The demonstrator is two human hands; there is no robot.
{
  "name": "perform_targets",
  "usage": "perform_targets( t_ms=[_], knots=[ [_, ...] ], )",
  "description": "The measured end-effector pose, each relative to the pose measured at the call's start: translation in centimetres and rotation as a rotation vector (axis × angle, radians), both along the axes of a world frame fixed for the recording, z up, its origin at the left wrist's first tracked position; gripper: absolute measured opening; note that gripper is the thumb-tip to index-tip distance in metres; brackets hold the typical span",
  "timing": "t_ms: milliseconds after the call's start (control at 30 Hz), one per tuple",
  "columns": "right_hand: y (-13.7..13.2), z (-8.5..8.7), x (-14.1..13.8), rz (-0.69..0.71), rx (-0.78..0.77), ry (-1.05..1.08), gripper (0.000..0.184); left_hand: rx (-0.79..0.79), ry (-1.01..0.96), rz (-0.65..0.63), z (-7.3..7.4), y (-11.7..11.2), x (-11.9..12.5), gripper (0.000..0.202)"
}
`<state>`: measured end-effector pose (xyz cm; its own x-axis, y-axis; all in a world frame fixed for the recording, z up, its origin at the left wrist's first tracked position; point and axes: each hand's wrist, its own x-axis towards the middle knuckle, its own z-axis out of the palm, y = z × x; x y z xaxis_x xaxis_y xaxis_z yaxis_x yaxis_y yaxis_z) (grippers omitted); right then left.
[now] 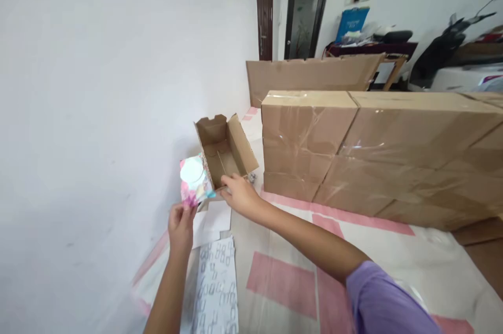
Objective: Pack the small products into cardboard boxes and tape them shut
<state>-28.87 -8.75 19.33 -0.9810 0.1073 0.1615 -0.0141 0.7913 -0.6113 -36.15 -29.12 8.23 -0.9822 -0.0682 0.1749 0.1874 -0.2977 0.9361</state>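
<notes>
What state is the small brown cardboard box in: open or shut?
Open. The small brown cardboard box has flaps spread apart; its inside shows.

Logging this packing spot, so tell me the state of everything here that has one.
small carton: open, flaps up.
colourful packet: pinched in left hand, beside the small carton's mouth.
right hand: on the small carton's front edge, grip unclear.
large cartons: taped shut.
glass door: closed.

small box [225, 149]: matt brown cardboard
packet [194, 180]: glossy printed paper – colourful
big cartons [377, 151]: cardboard – shiny tape
</notes>
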Motion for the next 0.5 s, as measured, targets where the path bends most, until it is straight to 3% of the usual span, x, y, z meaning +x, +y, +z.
perform_targets(
  t_ms=[133,233,367,500],
  knots=[
    [-0.2,-0.1,9.0,0.179,0.085,-0.050,0.013,0.045,-0.098,0.079,-1.3,-5.2,10.4,0.045],
    [2.2,0.3,15.7,0.263,0.158,-0.093,0.016,0.074,-0.256,0.103,-2.2,-8.0,15.5,0.039],
    [6.6,1.2,23.7,0.288,0.206,-0.169,0.039,0.024,-0.348,0.101,-2.0,-10.5,17.3,0.033],
    [9.4,0.6,30.4,0.213,0.294,-0.222,0.047,-0.037,-0.262,0.072,0.2,-11.1,15.9,0.033]
  ],
)
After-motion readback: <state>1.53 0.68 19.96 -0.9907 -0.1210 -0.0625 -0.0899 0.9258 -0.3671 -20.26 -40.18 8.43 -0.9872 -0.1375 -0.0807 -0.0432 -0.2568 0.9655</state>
